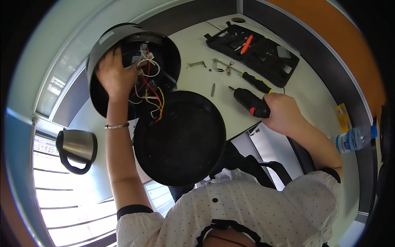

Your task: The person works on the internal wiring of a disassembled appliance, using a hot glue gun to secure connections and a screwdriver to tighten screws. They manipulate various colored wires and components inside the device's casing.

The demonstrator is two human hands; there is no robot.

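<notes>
A round black appliance housing (173,53) lies tilted at the left of the table, its hollow side toward me. Inside it is my left hand (116,76), fingers stretched along the inner wall and thumb apart near the wires; part of the fingers is in shadow. Red, white and yellow wires (158,103) run from the housing to a round black pan-like part (181,140) at the table's near edge. My right hand (282,112) is closed round a black power screwdriver (252,103) with a red button, its bit pointing to the far left.
A yellow-and-black screwdriver (256,82), a metal bracket (197,64) and a small bit (213,89) lie mid-table. Behind them is an opened black tool case (267,61) with an orange-handled tool. A steel kettle (78,150) stands left; a water bottle (356,140) and yellow box (342,117) are right.
</notes>
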